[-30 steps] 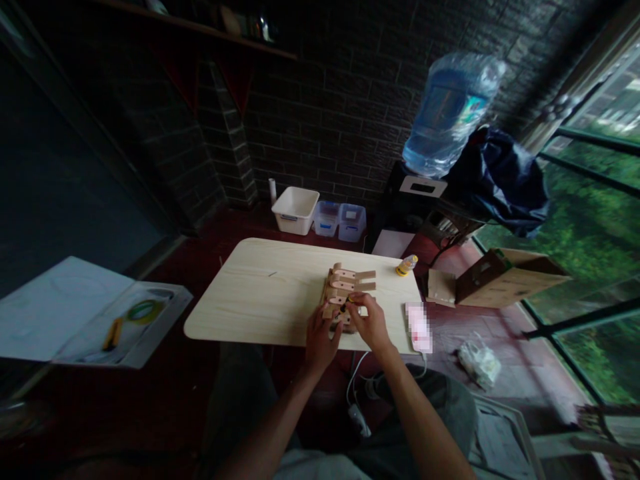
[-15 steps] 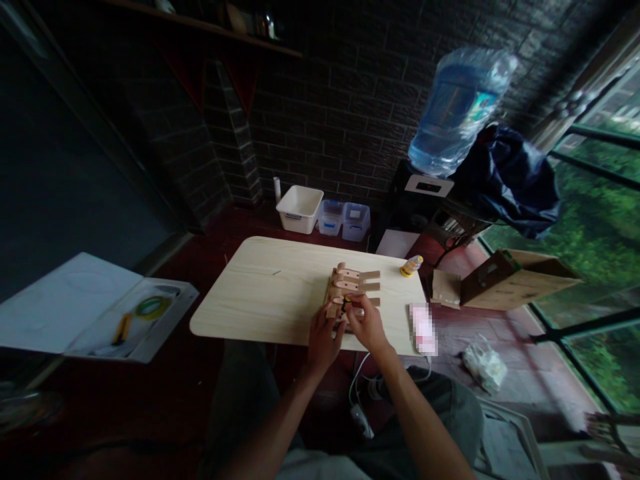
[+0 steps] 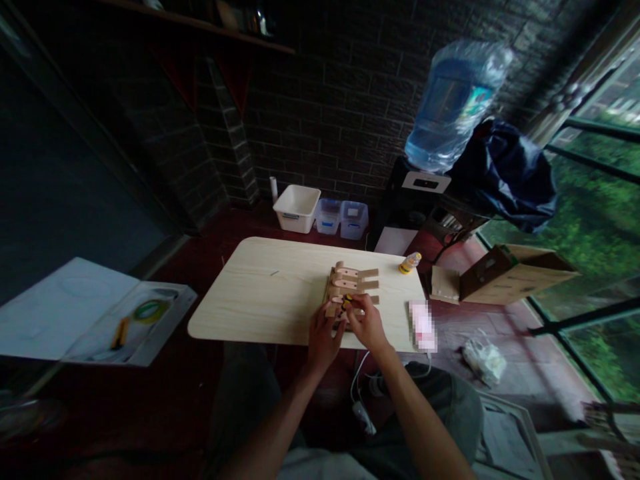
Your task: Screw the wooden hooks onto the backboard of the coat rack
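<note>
A wooden assembly (image 3: pixel 347 283) of base and slatted pieces with dark screw-like dots lies right of the middle of the pale table. My left hand (image 3: pixel 323 339) is closed on its near left edge, with the fingertips on the wood. Above the near pieces, my right hand (image 3: pixel 367 323) pinches a small yellow-and-black tool (image 3: pixel 348 300), which looks like a short screwdriver. Its dark end points down at the wood between both hands. My fingers hide the tip and part of the near pieces.
On the table (image 3: pixel 250 293) stand a yellow-capped bottle (image 3: pixel 410 263) and, at the right edge, a blurred pink object (image 3: pixel 423 325). An open white case (image 3: pixel 165 327) with tools is at left. Bins (image 3: pixel 297 210), a water dispenser (image 3: pixel 425 183) and a cardboard box (image 3: pixel 510 273) stand beyond.
The view has shifted slightly. Both hands keep their place at the wooden assembly; the yellow part of the tool shows a little more, as if turned between my right fingers.
</note>
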`<state>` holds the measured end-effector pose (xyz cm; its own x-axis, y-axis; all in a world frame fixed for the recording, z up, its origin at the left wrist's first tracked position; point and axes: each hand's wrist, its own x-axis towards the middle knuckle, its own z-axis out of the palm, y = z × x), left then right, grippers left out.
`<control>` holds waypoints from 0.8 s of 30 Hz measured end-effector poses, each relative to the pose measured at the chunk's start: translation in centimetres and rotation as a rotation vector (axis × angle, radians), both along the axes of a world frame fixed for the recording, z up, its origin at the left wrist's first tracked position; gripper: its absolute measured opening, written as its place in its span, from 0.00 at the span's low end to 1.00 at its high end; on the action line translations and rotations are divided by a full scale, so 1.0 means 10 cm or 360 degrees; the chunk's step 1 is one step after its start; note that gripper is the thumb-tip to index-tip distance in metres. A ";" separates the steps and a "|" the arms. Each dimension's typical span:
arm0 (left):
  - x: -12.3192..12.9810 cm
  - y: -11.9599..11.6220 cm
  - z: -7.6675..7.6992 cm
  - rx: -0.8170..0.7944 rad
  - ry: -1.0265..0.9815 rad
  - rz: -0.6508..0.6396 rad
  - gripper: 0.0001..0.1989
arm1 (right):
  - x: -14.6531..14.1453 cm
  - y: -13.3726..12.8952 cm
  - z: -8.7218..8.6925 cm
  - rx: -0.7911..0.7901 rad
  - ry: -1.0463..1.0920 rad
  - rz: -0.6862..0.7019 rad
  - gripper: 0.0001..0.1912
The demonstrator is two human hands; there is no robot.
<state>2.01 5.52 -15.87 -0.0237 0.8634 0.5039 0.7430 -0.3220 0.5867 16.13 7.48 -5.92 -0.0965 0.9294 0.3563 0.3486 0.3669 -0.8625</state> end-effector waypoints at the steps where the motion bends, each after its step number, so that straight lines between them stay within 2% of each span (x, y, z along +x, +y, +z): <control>1: 0.00 0.00 0.00 0.0000 0.0002 0.0003 0.21 | 0.00 0.01 -0.02 0.0003 0.0016 -0.0006 0.13; 9: -0.01 -0.02 0.05 -0.0012 0.0018 -0.0013 0.23 | 0.03 0.09 -0.04 0.0044 -0.0015 -0.0077 0.12; 16: 0.00 -0.01 0.05 -0.0009 0.0012 -0.0005 0.22 | 0.03 0.03 0.00 -0.0008 0.0013 0.0104 0.13; 24: 0.01 -0.02 0.02 -0.0006 0.0032 0.0019 0.23 | 0.04 0.05 -0.03 0.0000 0.0004 0.0055 0.13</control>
